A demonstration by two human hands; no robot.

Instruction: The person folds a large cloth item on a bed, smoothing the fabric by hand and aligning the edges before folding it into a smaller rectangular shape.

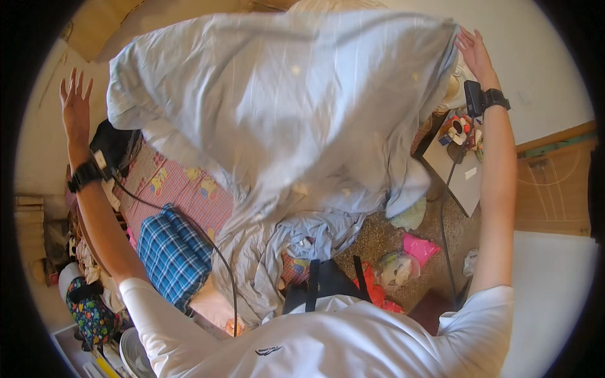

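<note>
A light grey-white cloth, like a bed sheet or quilt cover [283, 94], billows in the air before me, blurred in places. Its lower end trails in crumpled folds towards my body. My left hand [75, 104] is raised at the far left with fingers spread and nothing in it, apart from the cloth's left edge. Up at the right, my right hand [475, 54] is at the cloth's upper right corner, its fingertips against the edge. Folds run down from that corner; whether the fingers pinch it is not clear. Below lies a bed with a pink checked, cartoon-printed cover [189, 184].
A folded blue plaid textile [175, 255] lies on the bed's near side. A small table [449, 175] with clutter stands at right. Pink [420, 248] and red bags [375, 288] lie on the speckled floor. Cables run from both wrist devices. A fan [134, 352] is at lower left.
</note>
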